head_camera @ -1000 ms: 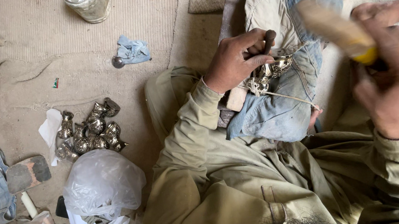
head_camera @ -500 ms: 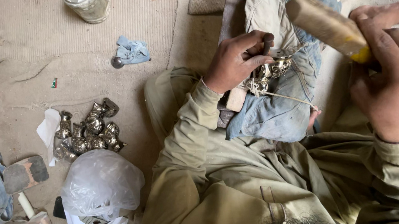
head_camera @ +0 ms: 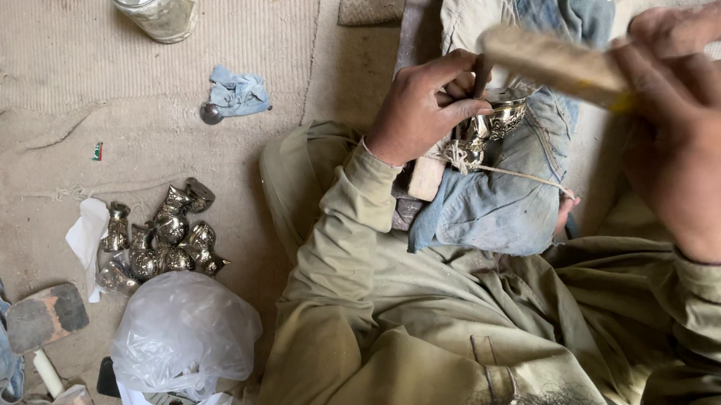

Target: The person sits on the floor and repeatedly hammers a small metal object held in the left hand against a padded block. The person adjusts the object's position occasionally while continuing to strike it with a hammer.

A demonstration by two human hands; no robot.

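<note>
My left hand (head_camera: pixel 427 107) presses a small ornate silver-coloured metal piece (head_camera: pixel 491 124) against blue denim cloth (head_camera: pixel 513 188) draped over my leg. My right hand (head_camera: pixel 692 135) grips a wooden mallet (head_camera: pixel 551 64) by its handle, raised above the metal piece with its head pointing left. A wooden block (head_camera: pixel 427 177) and a thin cord (head_camera: pixel 520 175) lie by the piece on the denim. My bare foot (head_camera: pixel 712 19) shows at the right.
A heap of several similar shiny metal pieces (head_camera: pixel 159 236) lies on the mat at left, beside white paper (head_camera: pixel 87 238), a plastic bag (head_camera: pixel 181 332), a mallet (head_camera: pixel 42 325) and a glass jar (head_camera: pixel 152 6). A blue rag (head_camera: pixel 235 92) lies in the middle.
My right hand has swung the mallet down and leftward, closer to the metal piece. My left hand stays on the piece.
</note>
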